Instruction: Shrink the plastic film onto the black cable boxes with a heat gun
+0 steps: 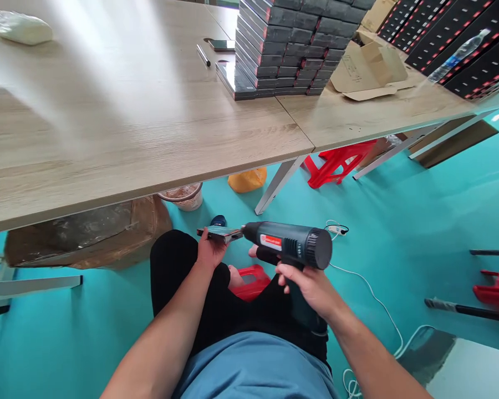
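Observation:
My right hand (310,289) is wrapped round the handle of a dark heat gun (289,243) with a red and white label. Its nozzle points left, close to the edge of a flat dark box (220,234) with a shiny top. That box is gripped in my left hand (212,250), thumb at its near edge, above my left knee. Whether nozzle and box touch, I cannot tell. A tall stack of similar dark boxes (291,55) with red edges stands on the wooden table (141,138) ahead.
A pen (203,55) and a phone-like slab (222,45) lie beside the stack. Torn cardboard (370,69) and a plastic bottle (459,55) are on the right. Below are a waste bin (189,199), a large carton (91,235), a table leg (278,185) and a white cord (370,285).

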Action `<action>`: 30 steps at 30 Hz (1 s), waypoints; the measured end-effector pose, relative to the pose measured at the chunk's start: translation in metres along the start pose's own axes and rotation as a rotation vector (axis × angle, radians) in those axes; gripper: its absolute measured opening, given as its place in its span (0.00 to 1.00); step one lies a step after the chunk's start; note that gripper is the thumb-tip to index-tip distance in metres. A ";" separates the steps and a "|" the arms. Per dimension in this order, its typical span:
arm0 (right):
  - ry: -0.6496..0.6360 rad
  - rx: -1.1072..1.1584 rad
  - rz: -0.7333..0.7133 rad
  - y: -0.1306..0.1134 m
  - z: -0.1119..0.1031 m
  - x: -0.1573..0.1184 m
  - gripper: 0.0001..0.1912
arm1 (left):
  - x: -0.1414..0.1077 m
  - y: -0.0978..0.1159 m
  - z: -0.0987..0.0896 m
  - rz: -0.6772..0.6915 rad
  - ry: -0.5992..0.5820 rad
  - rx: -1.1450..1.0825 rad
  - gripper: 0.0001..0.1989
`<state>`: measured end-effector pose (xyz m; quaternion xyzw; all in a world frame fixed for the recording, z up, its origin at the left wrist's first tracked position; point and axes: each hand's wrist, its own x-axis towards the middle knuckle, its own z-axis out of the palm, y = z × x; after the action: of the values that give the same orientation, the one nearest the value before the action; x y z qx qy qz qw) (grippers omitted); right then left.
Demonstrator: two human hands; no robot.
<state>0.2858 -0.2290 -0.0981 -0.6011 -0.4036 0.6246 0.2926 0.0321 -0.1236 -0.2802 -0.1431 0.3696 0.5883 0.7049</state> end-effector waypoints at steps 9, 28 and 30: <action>-0.036 0.022 -0.021 0.004 0.013 -0.005 0.17 | 0.004 0.000 -0.001 -0.021 -0.009 -0.017 0.22; 0.082 0.381 0.088 0.008 -0.017 0.003 0.22 | 0.000 0.005 -0.006 -0.039 -0.123 0.051 0.22; 0.081 0.392 0.107 0.007 -0.023 0.000 0.21 | -0.004 0.005 -0.005 -0.047 -0.142 0.081 0.25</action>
<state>0.3094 -0.2294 -0.1030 -0.5777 -0.2297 0.6813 0.3863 0.0258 -0.1278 -0.2796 -0.0810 0.3387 0.5649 0.7481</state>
